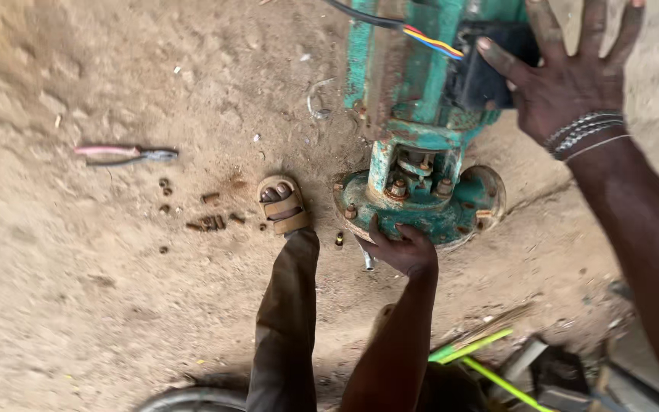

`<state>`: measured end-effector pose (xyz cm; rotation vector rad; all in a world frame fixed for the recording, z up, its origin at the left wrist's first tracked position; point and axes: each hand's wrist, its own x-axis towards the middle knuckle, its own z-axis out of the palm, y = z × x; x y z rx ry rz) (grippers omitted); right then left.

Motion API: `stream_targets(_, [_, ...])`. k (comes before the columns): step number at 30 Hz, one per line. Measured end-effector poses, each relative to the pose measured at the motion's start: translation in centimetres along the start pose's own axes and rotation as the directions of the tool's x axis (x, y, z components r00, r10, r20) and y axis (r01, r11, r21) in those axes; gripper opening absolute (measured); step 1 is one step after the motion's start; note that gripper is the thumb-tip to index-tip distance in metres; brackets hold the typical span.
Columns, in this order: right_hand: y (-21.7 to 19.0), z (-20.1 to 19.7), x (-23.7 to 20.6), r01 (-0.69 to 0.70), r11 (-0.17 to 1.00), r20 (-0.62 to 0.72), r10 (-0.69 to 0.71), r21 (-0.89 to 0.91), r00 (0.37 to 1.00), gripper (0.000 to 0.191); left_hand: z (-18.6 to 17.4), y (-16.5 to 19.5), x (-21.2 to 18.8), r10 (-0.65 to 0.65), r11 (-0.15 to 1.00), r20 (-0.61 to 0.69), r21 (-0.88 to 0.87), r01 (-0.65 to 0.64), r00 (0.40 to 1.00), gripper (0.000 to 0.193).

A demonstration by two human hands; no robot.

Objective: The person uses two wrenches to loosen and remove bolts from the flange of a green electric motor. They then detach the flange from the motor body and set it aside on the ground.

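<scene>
Green and rusty, the pump (421, 114) stands on the dirt floor (78, 305) with its long body running up and away from the person and its round base flange (463, 217) nearest to them. The left hand (404, 250) sits at the near rim of that flange, just below the rusty bolts (400, 189), which lie directly ahead of its fingers. It is curled narrow around the handle of a small metal tool (366, 259), whose free end pokes out to the hand's left and slightly toward the person; what the working end meets under the fingers cannot be told. The right hand (566, 80) is well ahead and to the right of the left one, spread wide and flat, palm pressed against the black box (490, 65) on the side of the pump body, holding nothing. Coloured wires (436, 42) run out of that box, to the left of the right hand's fingertips. So the left hand is the nearer one to the bolts by far, the right being up along the body. To the left of the left hand, a sandalled foot (284, 206) rests on the dirt, and farther left lie loose rusty nuts (207, 221) and pink-handled pliers (123, 154), well apart from both hands.
</scene>
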<state>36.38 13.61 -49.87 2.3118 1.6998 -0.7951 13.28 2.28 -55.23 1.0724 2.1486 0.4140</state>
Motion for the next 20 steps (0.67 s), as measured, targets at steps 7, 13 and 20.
stream_targets(7, [-6.7, 18.8, -21.6, -0.379, 0.729, -0.601, 0.684, 0.569, 0.413, 0.059, 0.2, -1.3, -4.7, 0.194, 0.974, 0.189, 0.077, -0.212, 0.962, 0.099])
stream_targets(13, [-21.8, 37.0, -32.6, -0.74, 0.01, 0.329, 0.891, 0.673, 0.311, 0.067, -4.1, -1.0, -3.9, 0.283, 0.748, 0.524, 0.404, -0.526, 0.804, 0.112])
stream_targets(20, [-30.3, 43.2, -35.3, -0.74, -0.205, 0.721, 0.491, 0.641, 0.489, 0.091, -3.7, -3.7, -5.3, 0.325, -0.163, 0.942, -0.027, -0.986, -0.08, 0.084])
